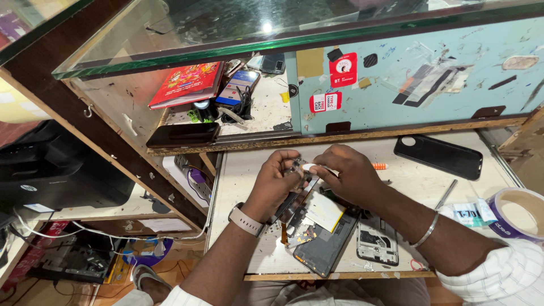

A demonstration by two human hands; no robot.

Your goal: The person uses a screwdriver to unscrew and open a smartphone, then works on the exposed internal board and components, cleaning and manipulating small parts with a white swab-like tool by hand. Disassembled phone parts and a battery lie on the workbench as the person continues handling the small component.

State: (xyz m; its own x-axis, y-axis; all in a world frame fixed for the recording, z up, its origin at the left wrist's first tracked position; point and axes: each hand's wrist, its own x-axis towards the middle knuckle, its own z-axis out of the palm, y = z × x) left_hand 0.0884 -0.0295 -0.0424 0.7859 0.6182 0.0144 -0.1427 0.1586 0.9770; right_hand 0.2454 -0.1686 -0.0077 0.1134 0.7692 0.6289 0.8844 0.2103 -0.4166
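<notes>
At the bottom centre of the frame, nearest to the camera, an opened phone (324, 241) lay flat on the pull-out work board (249, 170), its inside parts turned up so that they could be reached. Just right of it lay a separate metal phone frame (378, 242), put aside but close. Above the opened phone, in the middle of the frame, both hands met over it. The left hand (276, 180), with a watch on the wrist, was closed with its fingertips around a small dark part (296, 168), holding it tilted above the phone. The right hand (347, 173), with a bangle further down the arm, pinched a small white piece (311, 168) against that same part; what exactly this piece was, I could not tell. At the right edge a roll of tape (518, 214) and a thin metal tool (445, 194) waited within reach. Further up and right, a black phone cover (439, 156) lay face down, well apart from the hands. At the upper left, a shelf under the glass counter (226, 28) held a red booklet (186, 84) and a dark phone (182, 135).
</notes>
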